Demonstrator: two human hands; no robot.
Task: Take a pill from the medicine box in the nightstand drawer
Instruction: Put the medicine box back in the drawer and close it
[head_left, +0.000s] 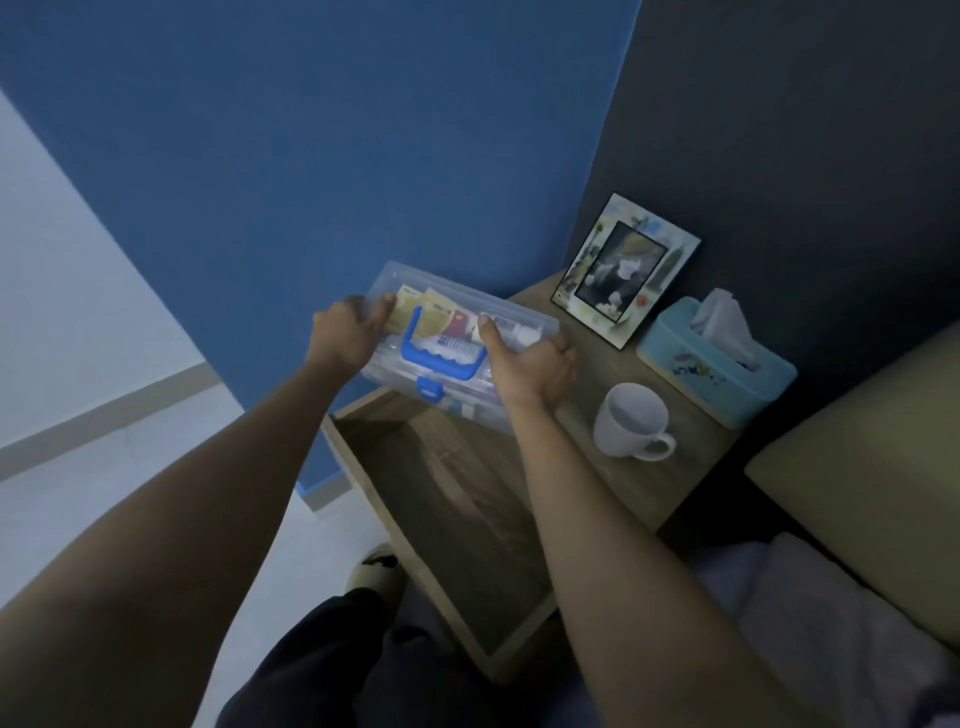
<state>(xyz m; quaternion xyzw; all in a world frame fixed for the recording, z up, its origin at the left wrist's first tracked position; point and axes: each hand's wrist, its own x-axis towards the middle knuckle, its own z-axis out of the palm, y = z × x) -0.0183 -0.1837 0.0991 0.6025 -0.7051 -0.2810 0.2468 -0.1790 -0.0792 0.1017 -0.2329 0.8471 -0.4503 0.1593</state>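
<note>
A clear plastic medicine box (447, 332) with a blue handle and blue latch is held in the air above the far end of the open wooden nightstand drawer (447, 499). My left hand (348, 330) grips the box's left end. My right hand (535, 364) grips its right end, thumb on the lid. Sachets, a tube and small bottles show through the lid, which is closed. The drawer's inside looks bare.
On the nightstand top (639, 483) stand a white mug (631, 421), a light blue tissue box (717, 358) and a picture frame (623, 270). A blue wall lies behind, a bed (857, 467) to the right, and my legs and a shoe (376, 571) below.
</note>
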